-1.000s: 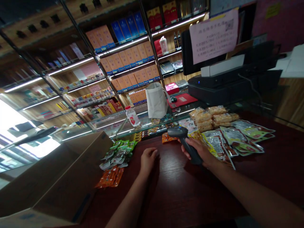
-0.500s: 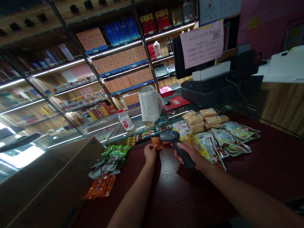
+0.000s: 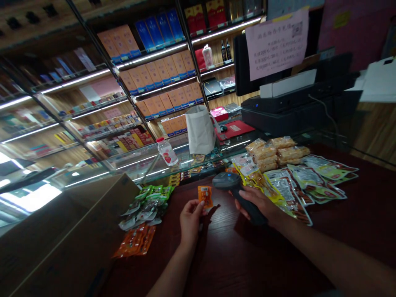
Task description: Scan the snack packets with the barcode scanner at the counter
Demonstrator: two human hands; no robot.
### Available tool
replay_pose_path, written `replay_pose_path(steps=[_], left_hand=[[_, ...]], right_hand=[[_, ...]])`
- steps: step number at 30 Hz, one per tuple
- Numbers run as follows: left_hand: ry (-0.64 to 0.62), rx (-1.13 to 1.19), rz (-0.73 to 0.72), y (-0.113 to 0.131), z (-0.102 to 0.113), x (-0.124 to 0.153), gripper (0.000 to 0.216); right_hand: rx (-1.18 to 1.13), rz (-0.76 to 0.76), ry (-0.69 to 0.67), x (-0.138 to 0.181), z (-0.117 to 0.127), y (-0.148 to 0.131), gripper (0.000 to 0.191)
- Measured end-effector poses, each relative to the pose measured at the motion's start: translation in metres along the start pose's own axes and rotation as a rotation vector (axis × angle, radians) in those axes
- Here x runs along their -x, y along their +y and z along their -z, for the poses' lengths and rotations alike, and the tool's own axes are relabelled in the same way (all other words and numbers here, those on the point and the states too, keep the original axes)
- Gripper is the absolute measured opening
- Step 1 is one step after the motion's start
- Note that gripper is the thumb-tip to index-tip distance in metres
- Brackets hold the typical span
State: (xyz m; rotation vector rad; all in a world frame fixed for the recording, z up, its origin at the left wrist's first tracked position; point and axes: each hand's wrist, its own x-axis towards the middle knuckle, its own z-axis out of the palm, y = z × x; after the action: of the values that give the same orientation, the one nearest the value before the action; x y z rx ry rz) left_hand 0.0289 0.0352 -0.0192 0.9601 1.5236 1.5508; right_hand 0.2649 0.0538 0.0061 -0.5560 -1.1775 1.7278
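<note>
1. Our left hand (image 3: 189, 220) pinches one small orange packet (image 3: 205, 194) between thumb and fingers, holding it upright over the dark red table (image 3: 222, 251), with a barcode-like patch near its top.
2. Our right hand (image 3: 262, 203) is wrapped around the handle of a handheld scanner (image 3: 229, 180), whose head is just beside the packet, not touching it.
3. We judge this packet to be mid-step: lifted and shown near the scanner, not yet laid down.
4. On our left, beside the cardboard box (image 3: 74, 235), lie orange packets (image 3: 134, 241) and green packets (image 3: 151, 203).
5. On our right sit wrapped light-brown packs (image 3: 272, 154), yellow packets (image 3: 256, 179) and flat silver-and-green packets (image 3: 318, 179).
6. In this dim view, we cannot fairly tell which group is finished and which remains.
</note>
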Motion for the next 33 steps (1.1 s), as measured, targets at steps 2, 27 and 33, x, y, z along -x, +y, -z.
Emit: replay_pose_path(steps=[2,27,33], left_hand=[[-0.016,0.016,0.015,0.001,-0.001,-0.002,0.037],[0.018,-0.156,-0.07,-0.014,0.006,-0.013,0.021],[0.012,-0.101,-0.056,-0.016,0.006,-0.015,0.025]], right_hand=[[0.01,-0.009,0.008,0.0,0.0,-0.001,0.036],[0.096,-0.11,-0.065,0.005,0.001,0.002,0.035],[0.106,-0.101,-0.076,0.004,0.001,0.004,0.038]])
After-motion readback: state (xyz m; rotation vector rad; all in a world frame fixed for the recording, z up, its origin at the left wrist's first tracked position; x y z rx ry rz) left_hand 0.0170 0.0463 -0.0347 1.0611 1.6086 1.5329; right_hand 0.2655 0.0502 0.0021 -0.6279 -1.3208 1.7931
